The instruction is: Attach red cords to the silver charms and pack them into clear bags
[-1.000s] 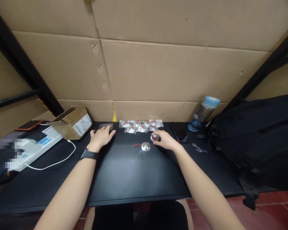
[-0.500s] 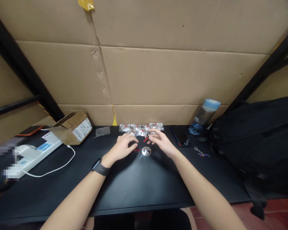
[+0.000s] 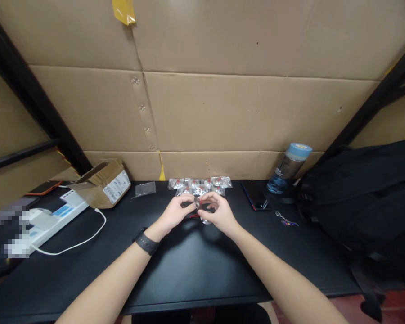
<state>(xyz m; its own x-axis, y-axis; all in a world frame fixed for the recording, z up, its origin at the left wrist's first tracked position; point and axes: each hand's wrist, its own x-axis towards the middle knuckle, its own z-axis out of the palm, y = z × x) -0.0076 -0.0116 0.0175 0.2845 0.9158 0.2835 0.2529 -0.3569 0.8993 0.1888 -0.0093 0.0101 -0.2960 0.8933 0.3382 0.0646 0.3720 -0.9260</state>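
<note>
Between both hands a small silver metal disc (image 3: 197, 203) with a bit of red cord is held up above the table. My left hand (image 3: 177, 212) pinches its left side, fingers closed. My right hand (image 3: 220, 215) grips it from the right with thumb and fingertips. Below them, a second silver disc (image 3: 205, 221) lies on the black table, partly covered by my right hand. A short red cord (image 3: 193, 216) is beside it. Behind the hands, several discs in clear plastic packets (image 3: 219, 181) lie in rows.
An open cardboard box (image 3: 104, 184), a white power strip (image 3: 50, 222) and a clear plastic bag (image 3: 145, 189) are at left. At right are a phone (image 3: 255, 195), a bottle (image 3: 289, 168), a small charm (image 3: 288, 222) and a black backpack (image 3: 364, 202).
Both hands have come together, and a silver disc is now held up between them. The disc on the table has become partly hidden by my right hand. The view has shifted slightly.
</note>
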